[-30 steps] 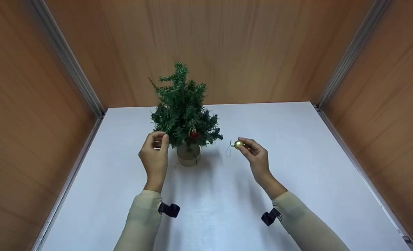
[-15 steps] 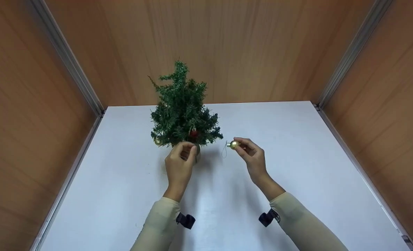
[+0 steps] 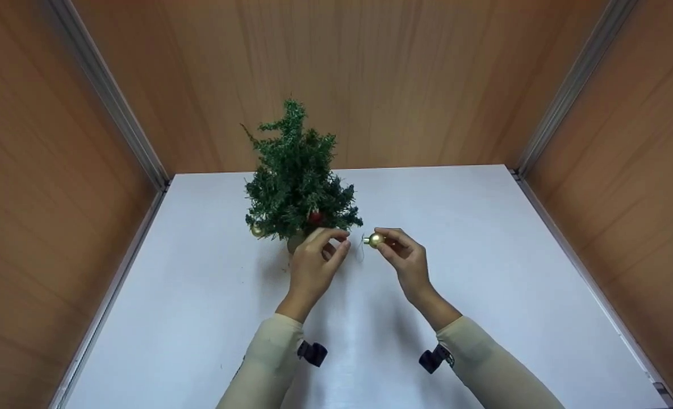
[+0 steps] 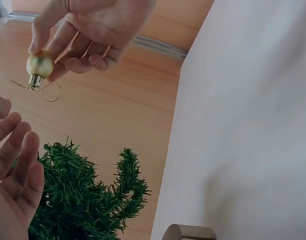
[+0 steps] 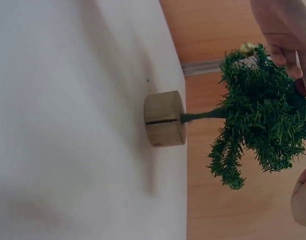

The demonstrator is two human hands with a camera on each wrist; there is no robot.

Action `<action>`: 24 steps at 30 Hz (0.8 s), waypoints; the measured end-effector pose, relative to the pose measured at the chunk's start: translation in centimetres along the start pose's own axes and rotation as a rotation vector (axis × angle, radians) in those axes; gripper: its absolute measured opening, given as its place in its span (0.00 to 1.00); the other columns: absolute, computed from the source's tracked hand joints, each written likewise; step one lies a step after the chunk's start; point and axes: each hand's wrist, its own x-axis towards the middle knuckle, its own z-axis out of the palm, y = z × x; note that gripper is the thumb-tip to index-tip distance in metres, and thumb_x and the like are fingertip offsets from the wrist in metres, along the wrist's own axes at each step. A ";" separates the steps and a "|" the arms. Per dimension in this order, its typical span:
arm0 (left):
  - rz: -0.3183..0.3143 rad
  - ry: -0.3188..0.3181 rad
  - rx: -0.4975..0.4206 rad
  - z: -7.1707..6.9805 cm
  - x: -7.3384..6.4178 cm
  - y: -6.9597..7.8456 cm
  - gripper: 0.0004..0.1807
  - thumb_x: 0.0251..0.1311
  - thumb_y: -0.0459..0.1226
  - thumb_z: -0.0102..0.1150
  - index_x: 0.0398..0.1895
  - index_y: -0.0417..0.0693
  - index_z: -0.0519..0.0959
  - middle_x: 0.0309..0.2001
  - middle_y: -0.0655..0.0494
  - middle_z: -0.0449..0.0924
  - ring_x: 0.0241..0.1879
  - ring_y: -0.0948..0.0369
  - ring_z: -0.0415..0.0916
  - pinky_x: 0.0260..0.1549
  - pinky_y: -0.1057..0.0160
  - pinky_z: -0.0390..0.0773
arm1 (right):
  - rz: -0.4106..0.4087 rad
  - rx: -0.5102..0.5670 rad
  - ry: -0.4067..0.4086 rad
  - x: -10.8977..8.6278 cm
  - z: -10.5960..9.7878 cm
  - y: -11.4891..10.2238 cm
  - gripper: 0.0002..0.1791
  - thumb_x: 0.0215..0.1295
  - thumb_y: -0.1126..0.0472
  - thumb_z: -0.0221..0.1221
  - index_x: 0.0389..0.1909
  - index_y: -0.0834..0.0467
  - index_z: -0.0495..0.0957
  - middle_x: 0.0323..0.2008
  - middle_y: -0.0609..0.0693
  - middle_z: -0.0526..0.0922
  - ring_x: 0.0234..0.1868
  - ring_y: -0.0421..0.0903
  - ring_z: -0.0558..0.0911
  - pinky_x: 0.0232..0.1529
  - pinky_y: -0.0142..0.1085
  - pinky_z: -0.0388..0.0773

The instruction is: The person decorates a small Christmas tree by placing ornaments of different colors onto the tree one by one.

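A gold bauble (image 3: 376, 240) is pinched between the thumb and fingers of my right hand (image 3: 411, 266), right of the small green Christmas tree (image 3: 297, 176). Its thin gold string loop (image 4: 52, 95) dangles from the cap on the left side. My left hand (image 3: 313, 267) is in front of the tree, close to the loop but apart from it. Its fingers bend loosely, with a gap to the thumb and nothing visible between them. A red bauble (image 3: 315, 217) hangs low on the tree's front; another gold bauble (image 3: 256, 231) hangs at its lower left.
The tree stands on a round wooden base (image 5: 165, 120), partly hidden behind my left hand in the head view. Beneath it lies a white table (image 3: 484, 250). Wood-grain panels (image 3: 416, 85) enclose the table at the back and both sides.
My left hand has left the tree's lower left branches and moved right, in front of the base, toward the string. The right hand has shifted slightly left with the bauble.
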 end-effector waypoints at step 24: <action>0.013 -0.117 -0.059 0.7 0.2 0.4 0.09 0.57 0.49 0.55 0.36 0.58 0.79 0.35 0.69 0.77 0.29 0.69 0.73 0.27 0.73 0.74 | 0.005 -0.090 -0.067 -0.9 1.1 -2.3 0.14 0.61 0.67 0.56 0.48 0.64 0.75 0.44 0.57 0.75 0.44 0.52 0.75 0.44 0.37 0.73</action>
